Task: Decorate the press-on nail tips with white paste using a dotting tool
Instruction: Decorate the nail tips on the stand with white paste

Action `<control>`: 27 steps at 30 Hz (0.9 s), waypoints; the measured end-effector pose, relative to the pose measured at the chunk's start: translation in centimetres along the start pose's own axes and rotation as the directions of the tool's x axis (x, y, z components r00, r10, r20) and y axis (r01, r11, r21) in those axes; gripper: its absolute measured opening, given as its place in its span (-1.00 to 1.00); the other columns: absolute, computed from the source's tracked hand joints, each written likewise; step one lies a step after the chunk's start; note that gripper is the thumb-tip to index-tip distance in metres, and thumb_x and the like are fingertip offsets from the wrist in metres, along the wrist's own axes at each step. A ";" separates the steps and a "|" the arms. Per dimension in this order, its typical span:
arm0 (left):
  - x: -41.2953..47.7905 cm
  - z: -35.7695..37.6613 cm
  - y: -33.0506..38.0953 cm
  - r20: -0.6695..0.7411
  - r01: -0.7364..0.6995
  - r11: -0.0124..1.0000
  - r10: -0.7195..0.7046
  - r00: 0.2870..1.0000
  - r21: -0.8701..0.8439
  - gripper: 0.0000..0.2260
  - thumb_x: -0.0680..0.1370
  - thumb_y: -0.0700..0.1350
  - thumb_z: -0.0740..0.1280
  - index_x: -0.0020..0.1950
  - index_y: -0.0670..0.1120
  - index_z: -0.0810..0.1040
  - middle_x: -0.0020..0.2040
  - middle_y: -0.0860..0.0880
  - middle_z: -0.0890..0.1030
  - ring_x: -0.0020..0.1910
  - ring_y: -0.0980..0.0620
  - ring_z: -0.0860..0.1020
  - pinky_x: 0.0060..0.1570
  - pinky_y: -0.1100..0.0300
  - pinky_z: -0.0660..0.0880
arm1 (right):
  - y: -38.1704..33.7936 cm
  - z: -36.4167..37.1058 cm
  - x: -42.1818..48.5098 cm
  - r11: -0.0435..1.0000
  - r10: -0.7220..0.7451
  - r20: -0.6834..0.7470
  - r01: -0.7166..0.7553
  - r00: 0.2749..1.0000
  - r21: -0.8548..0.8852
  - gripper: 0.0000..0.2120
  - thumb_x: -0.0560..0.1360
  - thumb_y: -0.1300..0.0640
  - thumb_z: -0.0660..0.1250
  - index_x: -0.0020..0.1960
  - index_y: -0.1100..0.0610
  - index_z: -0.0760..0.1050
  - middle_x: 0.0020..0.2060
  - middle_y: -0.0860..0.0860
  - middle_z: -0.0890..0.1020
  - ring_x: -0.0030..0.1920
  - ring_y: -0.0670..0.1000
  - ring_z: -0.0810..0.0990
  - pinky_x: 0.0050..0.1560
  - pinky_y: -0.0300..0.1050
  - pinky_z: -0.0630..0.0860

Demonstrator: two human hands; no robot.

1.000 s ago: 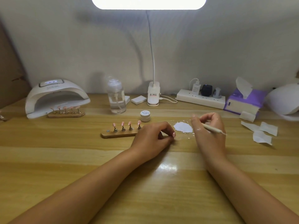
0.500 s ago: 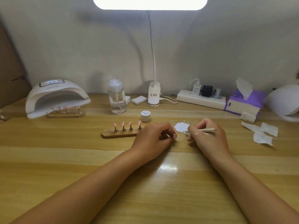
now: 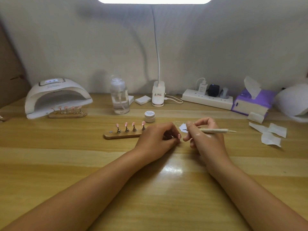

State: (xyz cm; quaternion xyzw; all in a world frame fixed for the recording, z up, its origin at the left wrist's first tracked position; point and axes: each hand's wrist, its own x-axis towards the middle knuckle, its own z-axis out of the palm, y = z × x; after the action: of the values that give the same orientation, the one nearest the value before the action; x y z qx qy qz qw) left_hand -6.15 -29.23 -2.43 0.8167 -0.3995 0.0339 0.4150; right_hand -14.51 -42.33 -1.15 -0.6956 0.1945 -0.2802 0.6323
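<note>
We risk smearing the paste if our white-streaked right hand drags through it, or overloading the tool. That hand pinches the tool, shaft pointing right, over the paste. Our left hand rests curled beside the tips; we cannot tell whether it holds anything.

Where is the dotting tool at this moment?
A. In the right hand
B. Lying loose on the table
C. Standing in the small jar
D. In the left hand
A: the right hand grips the dotting tool, whose shaft sticks out to the right past the hand, clear of the table.
</note>
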 end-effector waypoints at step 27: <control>-0.2 -0.1 0.4 -0.001 0.006 1.000 -0.006 1.000 0.002 -0.79 0.49 -0.18 0.45 -0.20 0.13 0.55 -0.23 0.16 0.63 -0.14 0.21 0.61 -0.05 0.05 0.57 | 0.2 0.1 -0.2 0.997 -0.001 0.040 0.004 0.999 -0.081 -0.77 0.41 0.19 0.37 -0.31 0.10 0.32 -0.50 0.11 0.64 -0.54 -0.07 0.48 -0.42 -0.15 0.41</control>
State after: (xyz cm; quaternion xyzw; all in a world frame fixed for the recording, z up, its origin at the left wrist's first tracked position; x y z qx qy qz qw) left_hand -6.49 -29.18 -2.19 0.8184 -0.3969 0.0334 0.4143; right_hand -14.55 -42.15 -1.35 -0.7264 0.1919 -0.2589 0.6070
